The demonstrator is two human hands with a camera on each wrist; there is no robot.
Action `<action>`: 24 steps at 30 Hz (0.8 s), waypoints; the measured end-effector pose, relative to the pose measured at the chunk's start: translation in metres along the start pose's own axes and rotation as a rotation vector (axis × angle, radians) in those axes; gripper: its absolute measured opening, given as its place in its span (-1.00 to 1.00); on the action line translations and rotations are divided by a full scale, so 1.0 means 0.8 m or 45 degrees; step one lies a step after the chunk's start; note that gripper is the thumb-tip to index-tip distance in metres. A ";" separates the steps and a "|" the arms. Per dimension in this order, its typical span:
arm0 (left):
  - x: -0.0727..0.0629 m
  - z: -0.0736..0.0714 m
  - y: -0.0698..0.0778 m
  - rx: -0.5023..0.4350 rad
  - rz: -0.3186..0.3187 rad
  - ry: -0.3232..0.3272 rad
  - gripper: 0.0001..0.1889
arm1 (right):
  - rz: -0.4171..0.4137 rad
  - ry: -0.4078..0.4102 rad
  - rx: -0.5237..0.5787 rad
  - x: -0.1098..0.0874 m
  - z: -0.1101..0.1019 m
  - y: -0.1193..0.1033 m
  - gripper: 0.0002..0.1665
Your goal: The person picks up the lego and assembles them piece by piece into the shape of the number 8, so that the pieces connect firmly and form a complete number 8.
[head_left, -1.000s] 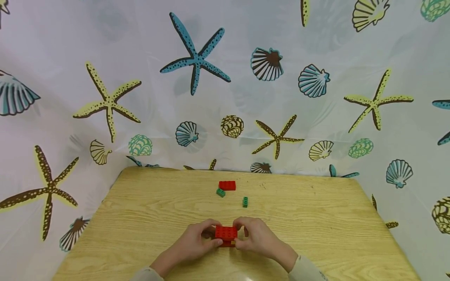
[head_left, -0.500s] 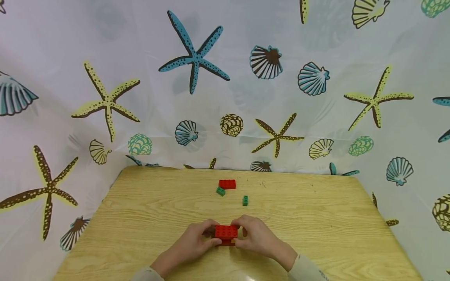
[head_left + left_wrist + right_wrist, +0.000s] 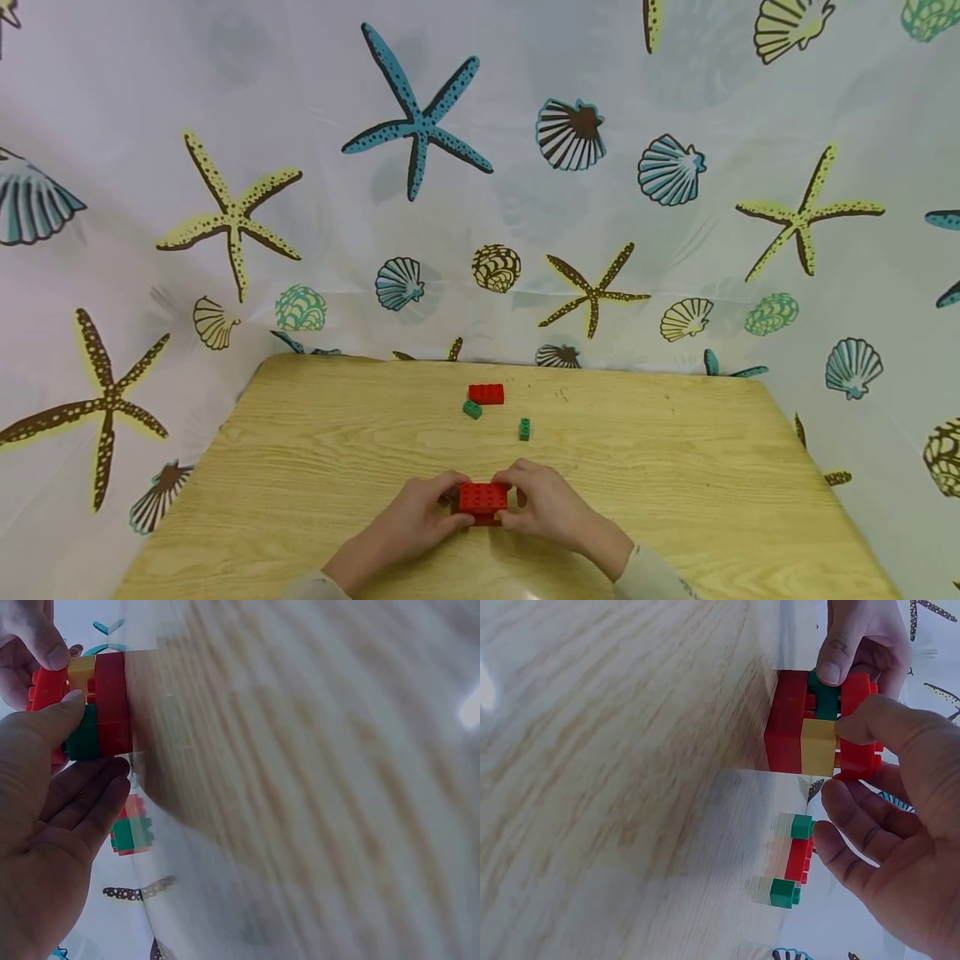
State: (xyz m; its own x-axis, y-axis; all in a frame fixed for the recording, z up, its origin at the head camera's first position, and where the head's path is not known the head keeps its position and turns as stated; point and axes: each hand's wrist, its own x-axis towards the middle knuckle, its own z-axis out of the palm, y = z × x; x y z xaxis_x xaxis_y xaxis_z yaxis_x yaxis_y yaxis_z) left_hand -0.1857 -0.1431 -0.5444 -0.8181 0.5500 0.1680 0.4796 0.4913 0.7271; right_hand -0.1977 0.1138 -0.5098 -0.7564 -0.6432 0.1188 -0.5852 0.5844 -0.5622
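Note:
Near the front of the table, both hands hold a small stack of toy building bricks. Its base is a red brick on the tabletop. Side by side above it sit a green brick on the left and a yellow brick on the right. Another red brick forms the top; the right wrist view shows a narrow gap with studs beneath it. My left hand pinches the left end, thumb in front. My right hand pinches the right end, thumb at the front by the yellow and top red bricks.
Farther back on the wooden table lie a loose red brick, a green brick touching or close to it, and a second green brick. A curtain with starfish and shells hangs behind and at both sides.

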 end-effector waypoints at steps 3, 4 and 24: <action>0.001 0.000 -0.001 0.010 0.000 0.005 -0.64 | -0.005 0.008 -0.003 0.000 0.000 0.000 -0.59; 0.001 0.000 -0.001 0.012 0.001 0.008 -0.63 | -0.006 0.010 -0.003 0.000 0.000 0.000 -0.59; 0.005 -0.004 0.009 0.018 -0.058 -0.016 -0.68 | 0.030 0.023 0.094 -0.002 0.003 0.004 -0.59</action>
State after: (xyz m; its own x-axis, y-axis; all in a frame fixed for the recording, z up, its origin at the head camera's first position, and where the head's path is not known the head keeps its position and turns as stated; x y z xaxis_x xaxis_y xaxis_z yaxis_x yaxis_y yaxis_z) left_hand -0.1865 -0.1401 -0.5364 -0.8351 0.5354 0.1263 0.4463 0.5254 0.7244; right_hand -0.1981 0.1157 -0.5136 -0.7751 -0.6205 0.1191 -0.5447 0.5607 -0.6236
